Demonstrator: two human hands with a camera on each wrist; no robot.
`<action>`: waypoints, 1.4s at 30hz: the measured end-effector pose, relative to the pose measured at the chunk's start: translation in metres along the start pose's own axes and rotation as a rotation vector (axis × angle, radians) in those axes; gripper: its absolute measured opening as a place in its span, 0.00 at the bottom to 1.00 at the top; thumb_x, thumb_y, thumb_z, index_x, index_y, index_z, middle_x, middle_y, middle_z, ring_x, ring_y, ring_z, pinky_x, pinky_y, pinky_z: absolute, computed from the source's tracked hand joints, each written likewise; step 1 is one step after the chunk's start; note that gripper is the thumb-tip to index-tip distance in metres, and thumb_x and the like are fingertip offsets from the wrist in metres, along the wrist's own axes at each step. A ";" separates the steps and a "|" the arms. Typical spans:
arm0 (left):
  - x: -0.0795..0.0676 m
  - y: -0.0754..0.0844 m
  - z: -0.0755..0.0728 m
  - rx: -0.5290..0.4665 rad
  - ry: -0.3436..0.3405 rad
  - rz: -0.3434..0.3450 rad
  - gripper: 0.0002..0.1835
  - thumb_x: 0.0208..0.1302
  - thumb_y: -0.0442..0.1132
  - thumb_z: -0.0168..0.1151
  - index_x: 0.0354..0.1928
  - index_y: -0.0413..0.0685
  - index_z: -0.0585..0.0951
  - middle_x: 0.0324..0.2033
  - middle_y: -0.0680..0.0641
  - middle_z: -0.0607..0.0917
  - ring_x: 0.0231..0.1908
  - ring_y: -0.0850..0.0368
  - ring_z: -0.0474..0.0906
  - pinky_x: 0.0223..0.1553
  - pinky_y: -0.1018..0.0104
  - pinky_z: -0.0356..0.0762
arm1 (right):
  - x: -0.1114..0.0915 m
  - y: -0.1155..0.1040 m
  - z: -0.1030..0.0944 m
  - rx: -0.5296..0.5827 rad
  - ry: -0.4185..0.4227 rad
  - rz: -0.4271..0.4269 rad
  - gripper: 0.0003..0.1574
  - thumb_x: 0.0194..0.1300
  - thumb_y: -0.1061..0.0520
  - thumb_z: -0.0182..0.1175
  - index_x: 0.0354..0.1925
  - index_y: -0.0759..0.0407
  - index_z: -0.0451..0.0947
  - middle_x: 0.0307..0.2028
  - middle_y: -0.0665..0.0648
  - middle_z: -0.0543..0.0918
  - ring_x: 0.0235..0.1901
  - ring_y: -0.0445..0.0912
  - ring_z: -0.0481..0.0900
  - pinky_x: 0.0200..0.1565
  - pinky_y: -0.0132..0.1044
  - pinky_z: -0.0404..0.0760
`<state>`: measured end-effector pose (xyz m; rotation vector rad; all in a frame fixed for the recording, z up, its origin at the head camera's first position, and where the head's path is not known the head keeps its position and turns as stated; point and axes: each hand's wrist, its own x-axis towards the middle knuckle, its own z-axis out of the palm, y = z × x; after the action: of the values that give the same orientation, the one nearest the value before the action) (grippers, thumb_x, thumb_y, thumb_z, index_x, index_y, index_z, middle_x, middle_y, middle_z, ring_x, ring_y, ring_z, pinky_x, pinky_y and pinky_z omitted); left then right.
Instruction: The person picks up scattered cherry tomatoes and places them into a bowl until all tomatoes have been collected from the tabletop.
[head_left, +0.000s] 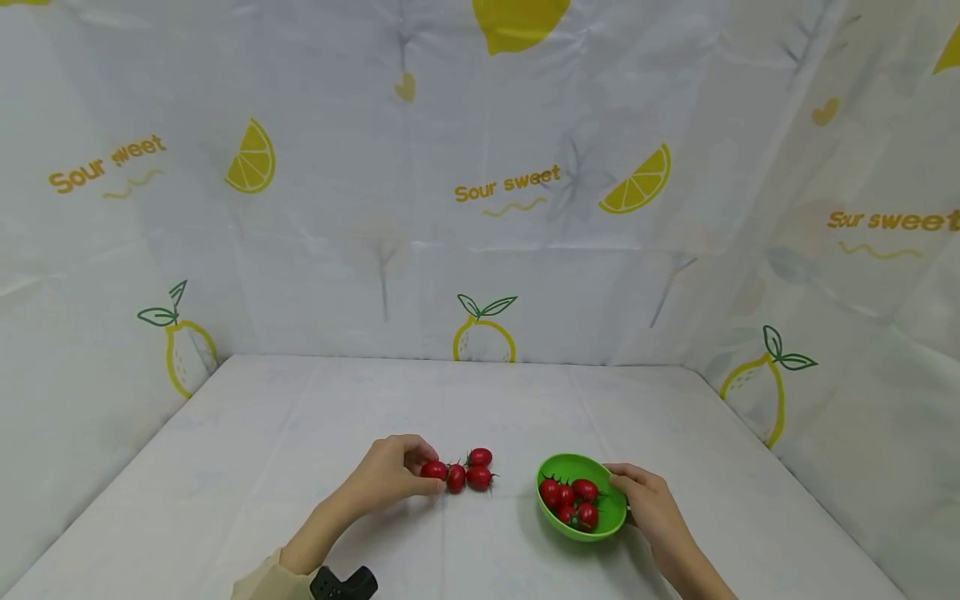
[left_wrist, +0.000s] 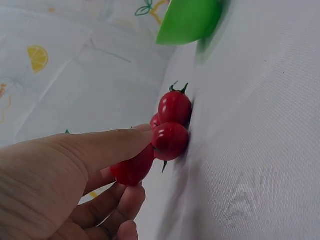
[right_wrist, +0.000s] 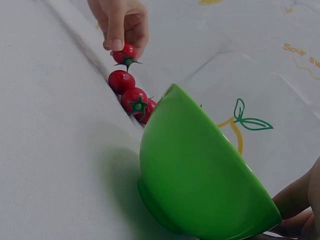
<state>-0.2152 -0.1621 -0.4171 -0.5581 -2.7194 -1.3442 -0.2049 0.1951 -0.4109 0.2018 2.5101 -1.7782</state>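
My left hand (head_left: 396,471) pinches a red cherry tomato (left_wrist: 134,167) between thumb and fingers, close over the table. Right beside it, three more cherry tomatoes (head_left: 479,477) with green stems lie in a small cluster. To the right, my right hand (head_left: 651,500) grips the rim of a green bowl (head_left: 573,532), thumb at the edge and fingers at its outer side. Several cherry tomatoes (head_left: 586,490) lie inside the bowl, which leans toward the left hand. In the right wrist view the bowl's wall hides its contents.
A white cloth covers the table (head_left: 300,417). Behind it and at the sides hangs a white curtain (head_left: 322,208) printed with lemons and lettering. A black device (head_left: 343,582) is strapped at the left wrist, by a beige sleeve (head_left: 270,581).
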 end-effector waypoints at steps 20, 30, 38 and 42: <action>-0.001 0.005 0.000 -0.017 -0.001 0.013 0.14 0.57 0.50 0.73 0.39 0.50 0.85 0.32 0.58 0.83 0.33 0.59 0.78 0.36 0.64 0.76 | 0.000 -0.001 0.000 -0.006 -0.005 0.004 0.24 0.74 0.60 0.43 0.59 0.75 0.72 0.54 0.68 0.77 0.48 0.51 0.79 0.43 0.42 0.81; -0.001 0.009 0.003 -0.028 -0.004 0.009 0.14 0.60 0.51 0.70 0.40 0.51 0.86 0.33 0.59 0.83 0.34 0.59 0.78 0.37 0.63 0.77 | 0.000 0.000 0.000 -0.003 0.000 0.003 0.24 0.74 0.60 0.43 0.58 0.75 0.72 0.53 0.67 0.78 0.47 0.50 0.80 0.42 0.41 0.81; 0.001 0.021 0.018 -0.057 0.016 0.037 0.13 0.63 0.52 0.67 0.40 0.52 0.85 0.29 0.61 0.83 0.32 0.62 0.79 0.36 0.65 0.76 | 0.000 0.000 0.001 -0.010 0.009 0.002 0.24 0.74 0.60 0.44 0.59 0.75 0.72 0.55 0.69 0.77 0.48 0.50 0.79 0.42 0.40 0.81; 0.003 0.033 0.032 -0.121 0.026 0.048 0.11 0.64 0.50 0.67 0.41 0.52 0.85 0.29 0.60 0.83 0.31 0.62 0.79 0.35 0.66 0.76 | 0.000 0.000 0.001 -0.009 0.009 -0.002 0.24 0.74 0.60 0.43 0.59 0.75 0.72 0.54 0.68 0.78 0.47 0.49 0.80 0.42 0.40 0.81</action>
<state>-0.2032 -0.1178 -0.4112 -0.6063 -2.5999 -1.5005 -0.2044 0.1939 -0.4117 0.2076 2.5252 -1.7698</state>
